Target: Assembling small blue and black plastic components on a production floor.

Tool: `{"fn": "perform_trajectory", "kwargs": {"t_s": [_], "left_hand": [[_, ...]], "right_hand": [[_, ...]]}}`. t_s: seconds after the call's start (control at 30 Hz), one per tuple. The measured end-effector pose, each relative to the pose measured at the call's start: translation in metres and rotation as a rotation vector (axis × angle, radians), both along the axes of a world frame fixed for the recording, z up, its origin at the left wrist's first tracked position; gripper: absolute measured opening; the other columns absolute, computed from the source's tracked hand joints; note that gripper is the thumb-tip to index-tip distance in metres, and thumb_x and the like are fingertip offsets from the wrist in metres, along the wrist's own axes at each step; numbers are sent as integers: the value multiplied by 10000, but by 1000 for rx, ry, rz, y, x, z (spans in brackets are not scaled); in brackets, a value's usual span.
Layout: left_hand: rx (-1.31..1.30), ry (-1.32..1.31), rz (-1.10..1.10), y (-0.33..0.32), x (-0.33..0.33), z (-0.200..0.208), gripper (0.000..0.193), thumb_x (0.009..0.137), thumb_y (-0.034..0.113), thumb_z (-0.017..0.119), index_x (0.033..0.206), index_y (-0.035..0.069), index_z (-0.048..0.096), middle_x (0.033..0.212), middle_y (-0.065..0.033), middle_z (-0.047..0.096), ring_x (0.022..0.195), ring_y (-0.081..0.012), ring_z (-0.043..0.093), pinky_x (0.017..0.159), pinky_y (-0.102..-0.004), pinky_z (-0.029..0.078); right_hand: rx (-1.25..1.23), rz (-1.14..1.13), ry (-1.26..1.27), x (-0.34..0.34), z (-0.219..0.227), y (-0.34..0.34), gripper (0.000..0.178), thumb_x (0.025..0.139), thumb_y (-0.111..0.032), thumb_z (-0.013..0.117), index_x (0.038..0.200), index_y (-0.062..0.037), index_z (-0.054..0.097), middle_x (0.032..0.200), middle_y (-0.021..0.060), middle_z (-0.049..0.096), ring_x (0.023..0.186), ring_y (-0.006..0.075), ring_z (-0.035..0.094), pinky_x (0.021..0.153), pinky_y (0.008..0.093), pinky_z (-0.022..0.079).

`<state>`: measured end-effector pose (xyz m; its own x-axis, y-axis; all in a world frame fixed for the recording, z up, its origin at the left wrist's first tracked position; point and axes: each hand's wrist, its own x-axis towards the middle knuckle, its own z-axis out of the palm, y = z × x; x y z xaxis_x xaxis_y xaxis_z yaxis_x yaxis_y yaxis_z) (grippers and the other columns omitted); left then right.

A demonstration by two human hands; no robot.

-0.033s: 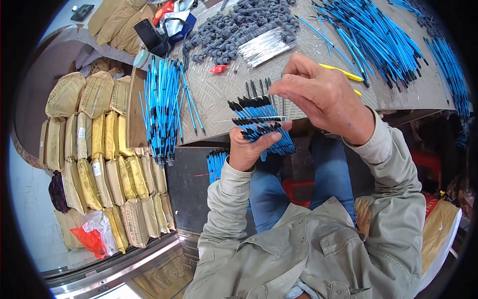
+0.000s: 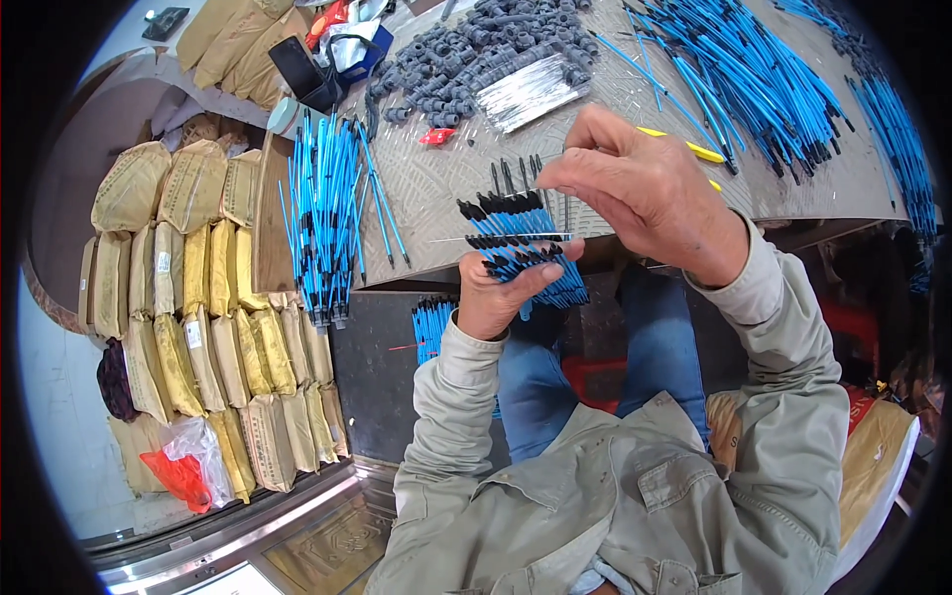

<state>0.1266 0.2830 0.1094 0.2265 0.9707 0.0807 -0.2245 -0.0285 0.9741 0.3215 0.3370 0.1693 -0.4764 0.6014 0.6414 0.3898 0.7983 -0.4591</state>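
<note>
My left hand is closed round a bundle of thin blue tubes with black tips, raised at the table's front edge. A thin silvery rod lies crosswise over the bundle, its left end sticking out past the tubes. Just above and to the right, my right hand has thumb and forefinger pinched together near the far row of black tips. Anything between those fingertips is too fine to make out. Several dark thin pieces stand out beyond the bundle's far side.
Grey ribbed fittings and a packet of silvery pins lie on the table. More blue tubes are heaped at left and right. A yellow-handled tool lies behind my right hand. Wrapped packages are stacked at left.
</note>
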Motion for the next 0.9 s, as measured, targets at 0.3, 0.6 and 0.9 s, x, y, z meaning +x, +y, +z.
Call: {"fn": "perform_trajectory", "kwargs": {"t_s": [0.3,0.6,0.9], "left_hand": [[82,76,-25,1,-2,-1,214,739,-50,667,953,-39,667,922,-123,688,799,-158,658,736,-211,506],[49,-64,-41,0,-1,-5,214,735,-63,677,945,-27,671,924,-118,688,823,-172,661,740,-218,509],[72,-82,-70,1,-2,-7,243,738,-76,670,975,-23,661,943,-120,684,849,-190,662,761,-232,514]], "right_hand": [[36,-91,-70,-6,2,-10,123,768,-9,600,879,-62,609,779,46,482,549,179,422,492,283,338],[7,-33,-124,-8,12,-7,129,753,25,595,860,-48,593,774,44,488,549,169,409,496,270,326],[-172,61,-1,-5,7,-7,121,755,59,579,841,-25,578,757,35,483,570,146,377,523,250,297]]}}
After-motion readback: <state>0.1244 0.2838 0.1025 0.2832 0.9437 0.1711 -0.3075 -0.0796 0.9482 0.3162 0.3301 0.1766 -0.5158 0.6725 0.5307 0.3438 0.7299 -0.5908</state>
